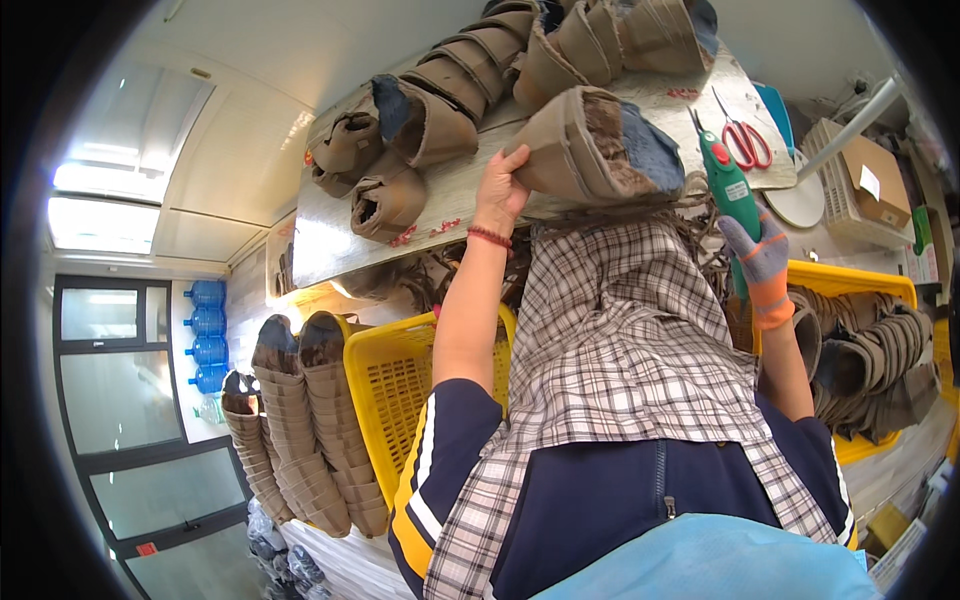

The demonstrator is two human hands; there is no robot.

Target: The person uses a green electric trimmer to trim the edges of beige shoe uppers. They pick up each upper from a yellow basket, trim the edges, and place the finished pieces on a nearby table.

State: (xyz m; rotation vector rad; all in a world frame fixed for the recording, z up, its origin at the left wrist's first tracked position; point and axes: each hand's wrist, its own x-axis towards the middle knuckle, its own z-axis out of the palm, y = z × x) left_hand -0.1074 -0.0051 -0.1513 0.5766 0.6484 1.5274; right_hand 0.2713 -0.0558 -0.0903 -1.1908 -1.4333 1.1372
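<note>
My left hand (499,190), bare with a red bead bracelet at the wrist, grips the left edge of a tan boot upper (560,150). Brown fur lines this piece, and dark blue material shows at its right end. It rests at the table's near edge, above my checked apron (630,330). In an orange and grey glove, my right hand (757,250) is wrapped round a green handheld power tool (735,190) with a red button. The tool's dark, pointed tip is directed away from me, right of the upper and apart from it.
Stacked tan uppers (465,75) line the far side of the table (330,220). Red-handled scissors (745,143) lie right of the tool. Yellow baskets stand at my left (385,400) and right (850,280); the right one holds more uppers. Tall stacks (300,430) stand left.
</note>
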